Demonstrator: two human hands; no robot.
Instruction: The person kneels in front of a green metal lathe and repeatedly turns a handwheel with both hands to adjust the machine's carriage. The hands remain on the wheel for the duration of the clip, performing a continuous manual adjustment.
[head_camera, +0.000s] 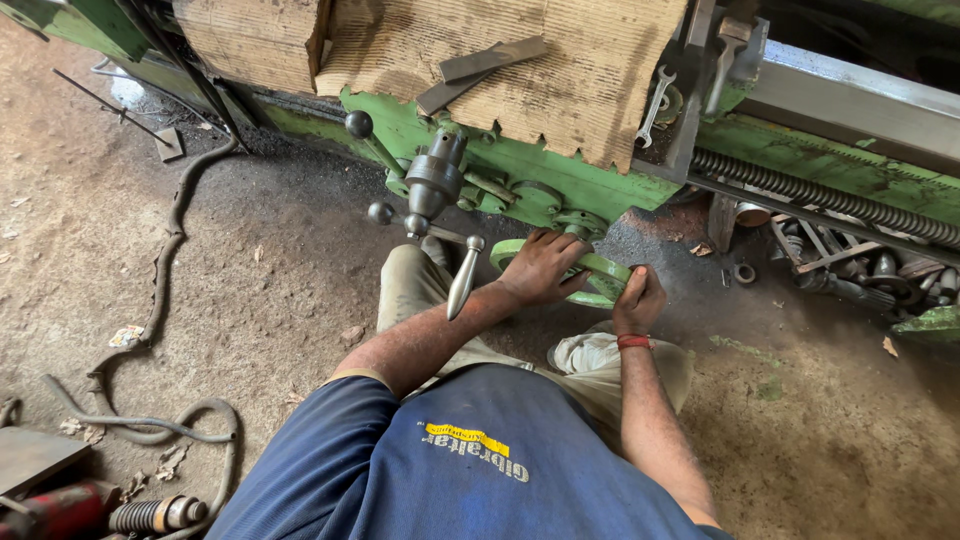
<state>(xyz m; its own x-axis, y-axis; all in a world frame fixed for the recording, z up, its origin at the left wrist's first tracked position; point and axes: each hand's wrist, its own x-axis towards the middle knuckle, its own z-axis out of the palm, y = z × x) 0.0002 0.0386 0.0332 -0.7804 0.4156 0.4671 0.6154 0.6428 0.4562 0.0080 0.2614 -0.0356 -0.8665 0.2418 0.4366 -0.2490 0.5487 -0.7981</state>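
Down low: left hand (541, 266) closed over top rim of green handwheel (598, 266), fingers curled round it. Right hand (640, 298) clamped on same wheel's right rim, red band at wrist. Wheel sits on front of green lathe (520, 160), near middle of scene. Chrome lever handles (462, 278) just left. Spanner (655, 105) on cardboard (560, 70) farther up. Hose (170, 240) on dirt floor, left.

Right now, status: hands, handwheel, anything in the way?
Left hand gripping top of the green handwheel, fingers curled over the rim. Right hand clamped on its right side. Steel lever handle hangs close beside left wrist, not touching.
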